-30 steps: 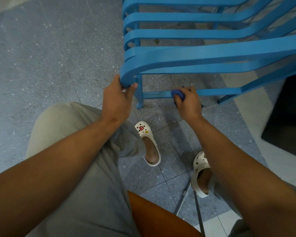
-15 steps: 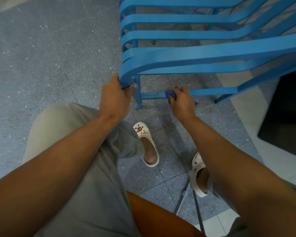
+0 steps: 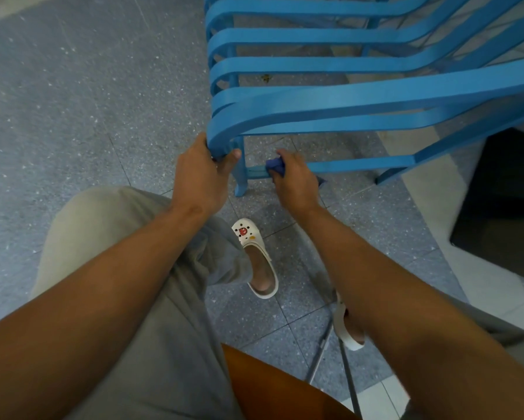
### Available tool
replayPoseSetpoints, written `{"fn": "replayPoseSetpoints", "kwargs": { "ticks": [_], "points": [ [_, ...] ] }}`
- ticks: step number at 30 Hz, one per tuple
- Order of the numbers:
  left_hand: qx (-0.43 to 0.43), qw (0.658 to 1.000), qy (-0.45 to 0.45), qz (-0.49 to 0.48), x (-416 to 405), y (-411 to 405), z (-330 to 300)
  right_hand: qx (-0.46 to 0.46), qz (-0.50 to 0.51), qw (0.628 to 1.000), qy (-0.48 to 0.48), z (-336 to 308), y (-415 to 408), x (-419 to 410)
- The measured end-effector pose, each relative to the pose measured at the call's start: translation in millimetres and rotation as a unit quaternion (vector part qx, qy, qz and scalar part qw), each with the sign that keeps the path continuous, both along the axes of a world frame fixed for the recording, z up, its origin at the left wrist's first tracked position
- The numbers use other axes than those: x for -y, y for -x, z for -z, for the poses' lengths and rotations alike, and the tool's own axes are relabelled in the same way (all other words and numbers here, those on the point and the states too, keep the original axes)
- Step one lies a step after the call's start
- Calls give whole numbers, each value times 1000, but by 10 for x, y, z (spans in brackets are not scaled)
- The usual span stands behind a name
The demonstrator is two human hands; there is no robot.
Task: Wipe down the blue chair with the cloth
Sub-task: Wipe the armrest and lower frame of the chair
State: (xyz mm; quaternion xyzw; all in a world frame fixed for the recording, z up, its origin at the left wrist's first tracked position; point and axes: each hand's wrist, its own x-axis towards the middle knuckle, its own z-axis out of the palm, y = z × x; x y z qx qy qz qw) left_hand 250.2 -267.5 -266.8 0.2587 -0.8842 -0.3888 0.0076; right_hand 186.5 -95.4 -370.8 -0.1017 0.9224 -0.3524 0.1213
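Head view: nearest the lens, grey-trousered knees and the edge of an orange-brown seat (image 3: 273, 386) are seen, with two white perforated clogs (image 3: 256, 256) planted on the speckled grey tiled floor (image 3: 73, 101). Beyond them, the left hand (image 3: 201, 177) is clamped around the curved front end of the lowest slat of the blue slatted chair (image 3: 345, 101), apparently steadying the frame. Just to its right, the right hand (image 3: 297, 180) is closed on a small dark-blue crumpled cloth (image 3: 275, 168), which is pressed against the chair's low horizontal crossbar (image 3: 360, 165), close to the front leg (image 3: 241, 177). The step in hand is judged to be the wiping of that rail. The next stroke would call for the cloth to be drawn along the bar toward the far leg, with the chair kept braced. Farther off, the upper slats are seen stacked toward the top edge, beside a dark mat (image 3: 506, 213).
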Motion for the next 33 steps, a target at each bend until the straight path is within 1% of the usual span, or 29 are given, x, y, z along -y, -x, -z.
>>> {"fn": "replayPoseSetpoints", "kwargs": {
  "ticks": [2, 3, 6, 8, 10, 11, 13, 16, 18, 20, 22, 24, 28, 30, 33],
  "points": [
    [-1, 1000, -1, 1, -1, 1, -4, 3, -13, 1000, -17, -17, 108, -234],
    [-2, 1000, -1, -1, -5, 1, -3, 3, -1, 1000, -31, -7, 160, -364],
    [-8, 1000, -1, -17, -30, -1, -6, 5, 93, 995, -26, 62, 192, -577],
    [-13, 1000, -4, -23, -47, 3, -13, 14, 151, 988, -23, 96, 141, -476],
    [-16, 1000, -12, -22, -54, 1, -29, 26, 175, 984, -8, 106, 51, -233],
    [-16, 1000, -13, -21, -55, 0, -36, 33, 161, 986, -3, 99, -10, -84],
    [-16, 1000, -12, -24, -52, 1, -40, 43, 98, 994, 10, 74, -133, 200],
    [-11, 1000, -11, -23, -44, -1, -37, 35, 19, 998, 41, 40, -193, 420],
    [-10, 1000, -13, -21, -28, 2, -41, 24, -39, 999, 21, 13, -135, 340],
    [-11, 1000, -17, -21, -20, 9, -31, 5, -77, 997, -22, 28, -37, 94],
    [-11, 999, -20, -24, -22, 11, -19, -12, -49, 998, -43, 60, 45, -208],
    [-11, 999, -24, -26, -27, 11, -14, -9, 20, 999, -42, 79, 70, -396],
    [-11, 999, -28, -29, -22, 17, -2, 18, 118, 992, -32, 88, 12, -183],
    [-11, 999, -26, -29, -22, 16, 8, 26, 124, 992, -13, 67, -35, 33],
    [-14, 999, -27, -30, -32, 11, 16, 39, 89, 995, 8, 32, -111, 301]
  ]
}}
